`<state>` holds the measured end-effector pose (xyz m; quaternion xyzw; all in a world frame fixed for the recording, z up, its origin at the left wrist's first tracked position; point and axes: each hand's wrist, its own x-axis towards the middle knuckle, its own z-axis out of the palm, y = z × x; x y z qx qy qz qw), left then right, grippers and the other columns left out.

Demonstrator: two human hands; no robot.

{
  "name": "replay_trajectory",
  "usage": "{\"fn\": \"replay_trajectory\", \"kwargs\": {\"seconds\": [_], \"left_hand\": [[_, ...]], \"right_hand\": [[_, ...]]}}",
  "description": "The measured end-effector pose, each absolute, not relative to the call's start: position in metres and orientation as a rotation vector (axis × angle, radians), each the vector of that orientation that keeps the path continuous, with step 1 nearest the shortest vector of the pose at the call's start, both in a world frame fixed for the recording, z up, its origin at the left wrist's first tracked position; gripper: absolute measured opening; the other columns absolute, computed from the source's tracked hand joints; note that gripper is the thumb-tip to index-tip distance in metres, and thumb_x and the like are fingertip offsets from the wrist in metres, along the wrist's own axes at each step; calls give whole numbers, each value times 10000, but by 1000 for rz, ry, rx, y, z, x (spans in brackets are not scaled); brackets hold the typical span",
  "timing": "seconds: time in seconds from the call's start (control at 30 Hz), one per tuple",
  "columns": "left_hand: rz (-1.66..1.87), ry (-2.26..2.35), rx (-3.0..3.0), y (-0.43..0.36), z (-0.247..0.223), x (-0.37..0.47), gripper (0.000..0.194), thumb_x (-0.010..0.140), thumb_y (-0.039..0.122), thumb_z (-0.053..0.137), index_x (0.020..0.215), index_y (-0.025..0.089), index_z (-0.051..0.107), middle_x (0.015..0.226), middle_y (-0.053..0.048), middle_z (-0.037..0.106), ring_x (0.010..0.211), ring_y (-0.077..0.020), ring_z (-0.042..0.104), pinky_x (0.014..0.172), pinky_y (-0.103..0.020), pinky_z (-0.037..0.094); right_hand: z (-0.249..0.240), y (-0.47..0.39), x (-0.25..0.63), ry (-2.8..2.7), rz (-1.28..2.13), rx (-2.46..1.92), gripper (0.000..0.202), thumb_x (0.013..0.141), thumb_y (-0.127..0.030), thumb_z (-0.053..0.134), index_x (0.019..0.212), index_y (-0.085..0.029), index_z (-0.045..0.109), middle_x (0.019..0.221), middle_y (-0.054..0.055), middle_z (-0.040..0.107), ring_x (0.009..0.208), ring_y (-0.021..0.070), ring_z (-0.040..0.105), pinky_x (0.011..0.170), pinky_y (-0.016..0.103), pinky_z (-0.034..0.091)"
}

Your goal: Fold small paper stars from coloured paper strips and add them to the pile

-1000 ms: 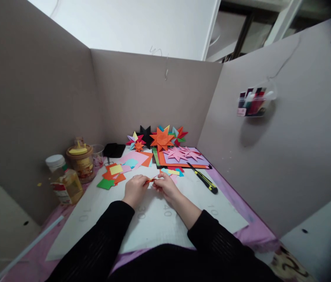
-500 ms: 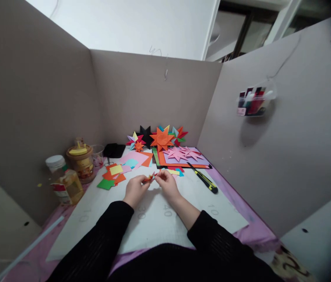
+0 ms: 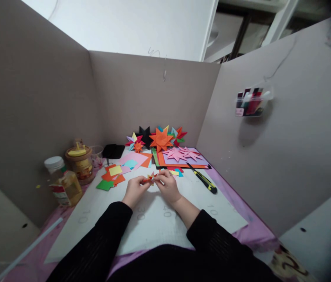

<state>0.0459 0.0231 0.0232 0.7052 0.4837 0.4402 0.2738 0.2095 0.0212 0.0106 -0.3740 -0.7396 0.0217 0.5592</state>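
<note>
A small folded paper star (image 3: 152, 178) in several colours, orange, yellow and red among them, is held between my two hands above the white board (image 3: 153, 231). My left hand (image 3: 136, 190) pinches its left side. From the right, my right hand (image 3: 168, 185) grips its other side, fingertips closed together. The fingers cover parts of the star's points. Beyond the hands lie yellow and blue paper pieces (image 3: 174, 172), partly hidden by my right hand.
Loose paper squares (image 3: 115, 170) lie at left. A utility knife (image 3: 202, 178) rests at right. Finished paper stars (image 3: 161, 140) stand at the back; pink stars (image 3: 177, 153) lie on stacked sheets. A bottle (image 3: 64, 182) and jar (image 3: 80, 164) line the left partition.
The paper star has turned so more of its points show between the fingers. My right-hand fingers have shifted slightly on it; the view has moved a little.
</note>
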Motion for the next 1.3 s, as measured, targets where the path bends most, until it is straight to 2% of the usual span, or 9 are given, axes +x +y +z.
{"fn": "replay_trajectory", "kwargs": {"seconds": [0.37,0.63,1.03,1.3], "left_hand": [[1170,1242,2001,24,22,47,216,714,343,595,656,147,662,607,-5,640,584,-119,537,554,-208,379],[1101,1280,1919,24,22,47,243,684,358,602,601,134,642,519,10,580,514,-104,481,496,-201,334],[1156,1243,2028,20,23,46,236,716,365,599,635,157,674,555,2,612,540,-117,498,538,-214,354],[1079,1273,2182,17,22,48,237,746,351,574,629,163,659,580,-5,617,543,-117,490,544,-222,340]], "right_hand": [[12,20,209,-1801,4,-924,140,830,-153,515,830,-205,645,853,57,544,845,190,497,765,348,441],[12,19,211,-1831,-145,-927,118,824,-200,547,846,-212,662,864,66,552,841,195,487,752,346,440],[19,18,213,-1952,-133,-883,182,824,-149,494,790,-230,654,824,61,557,831,200,463,745,355,417],[20,18,211,-1993,-106,-892,182,767,-87,502,773,-206,639,857,61,569,856,210,450,769,369,405]]}}
